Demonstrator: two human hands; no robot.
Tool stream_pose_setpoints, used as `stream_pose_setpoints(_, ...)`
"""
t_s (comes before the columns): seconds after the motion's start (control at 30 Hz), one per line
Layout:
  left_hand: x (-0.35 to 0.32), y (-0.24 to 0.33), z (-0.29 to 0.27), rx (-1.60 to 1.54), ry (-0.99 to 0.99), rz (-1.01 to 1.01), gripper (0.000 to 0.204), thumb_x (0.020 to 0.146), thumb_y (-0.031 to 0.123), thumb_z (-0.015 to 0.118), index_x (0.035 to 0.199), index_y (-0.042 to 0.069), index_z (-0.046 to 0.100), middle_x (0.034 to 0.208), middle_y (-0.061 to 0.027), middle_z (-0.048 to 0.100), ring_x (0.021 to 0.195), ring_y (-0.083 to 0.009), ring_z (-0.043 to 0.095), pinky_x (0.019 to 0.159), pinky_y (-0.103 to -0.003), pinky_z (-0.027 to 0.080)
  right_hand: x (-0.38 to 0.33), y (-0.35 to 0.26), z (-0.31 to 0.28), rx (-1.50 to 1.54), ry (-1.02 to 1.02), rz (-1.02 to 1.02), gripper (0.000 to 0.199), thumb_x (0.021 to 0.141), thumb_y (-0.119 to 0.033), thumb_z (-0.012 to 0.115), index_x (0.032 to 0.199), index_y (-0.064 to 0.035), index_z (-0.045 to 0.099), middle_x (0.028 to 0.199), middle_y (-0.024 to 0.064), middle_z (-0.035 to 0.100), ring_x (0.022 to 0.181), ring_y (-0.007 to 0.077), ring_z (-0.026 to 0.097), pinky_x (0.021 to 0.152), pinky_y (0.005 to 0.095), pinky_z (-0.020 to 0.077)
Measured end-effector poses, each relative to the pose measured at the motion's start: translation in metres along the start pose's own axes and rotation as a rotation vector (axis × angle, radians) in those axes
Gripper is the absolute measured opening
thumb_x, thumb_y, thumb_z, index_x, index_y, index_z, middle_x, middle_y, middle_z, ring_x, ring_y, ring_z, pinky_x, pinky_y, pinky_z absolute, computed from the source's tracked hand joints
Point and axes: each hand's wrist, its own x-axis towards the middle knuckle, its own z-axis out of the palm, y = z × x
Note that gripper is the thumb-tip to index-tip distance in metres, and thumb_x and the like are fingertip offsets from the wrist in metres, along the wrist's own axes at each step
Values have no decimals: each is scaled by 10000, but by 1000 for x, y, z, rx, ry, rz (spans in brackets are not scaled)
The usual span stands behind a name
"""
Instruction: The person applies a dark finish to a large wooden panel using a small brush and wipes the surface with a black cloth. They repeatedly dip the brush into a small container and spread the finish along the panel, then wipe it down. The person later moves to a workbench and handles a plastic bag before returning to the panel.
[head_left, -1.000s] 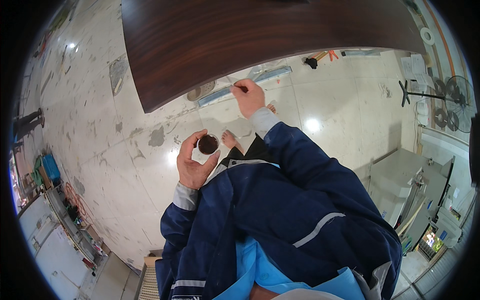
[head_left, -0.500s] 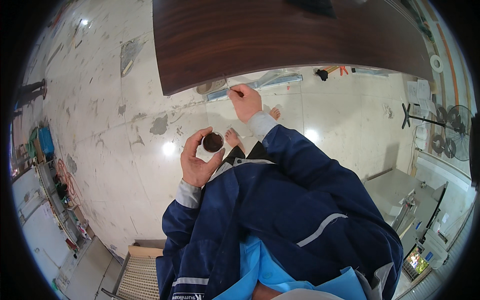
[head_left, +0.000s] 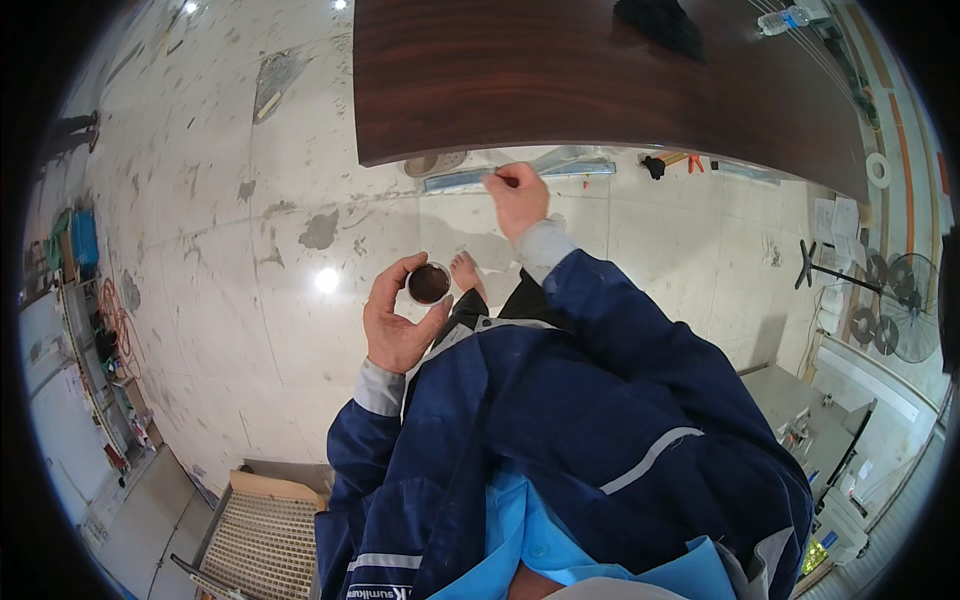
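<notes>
The left hand [head_left: 395, 325] holds a dark-filled cup [head_left: 446, 273]; the right hand [head_left: 521, 203], pinched narrow, is near the table [head_left: 600, 90]'s near edge, contents unclear.

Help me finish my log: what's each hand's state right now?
Left hand: holding a small cup with dark contents.
Right hand: closed in a pinch; whether it holds anything cannot be told.

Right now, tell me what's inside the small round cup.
Inside the cup, held in the left hand, a dark brown substance shows; whatever lies beneath its surface is covered and cannot be seen.
</notes>
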Motion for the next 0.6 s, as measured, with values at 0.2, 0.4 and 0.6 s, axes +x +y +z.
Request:
stream_pose_setpoints(0.2, -7, -4, -10, 44, 37, 5, 593, 794, 124, 848, 1334, 29, 622, 1261, -123, 677, 1131, -220, 673, 1009, -346, 511, -9, -24, 53, -9, -225, 76, 273, 841, -248, 792, 966, -17, 717, 875, 138, 745, 812, 266, 713, 763, 378, 553)
stream_pose_setpoints(0.4, -14, -9, -16, 21, 73, -11, 598, 792, 123, 848, 1338, 26, 622, 1266, -126, 672, 1131, -221, 670, 1008, -347, 511, -5, -14, 30, -24, -113, 58, 265, 863, -242, 779, 960, -1, 730, 864, 133, 746, 802, 254, 707, 764, 369, 549)
stream_pose_setpoints(0.6, -14, -13, -15, -17, 105, -6, 604, 786, 107, 841, 1343, 27, 620, 1264, -126, 672, 1127, -220, 672, 1005, -346, 513, -14, -12, 25, 76, -136, 106, 281, 884, -255, 760, 970, 13, 741, 868, 139, 752, 800, 240, 710, 761, 358, 548)
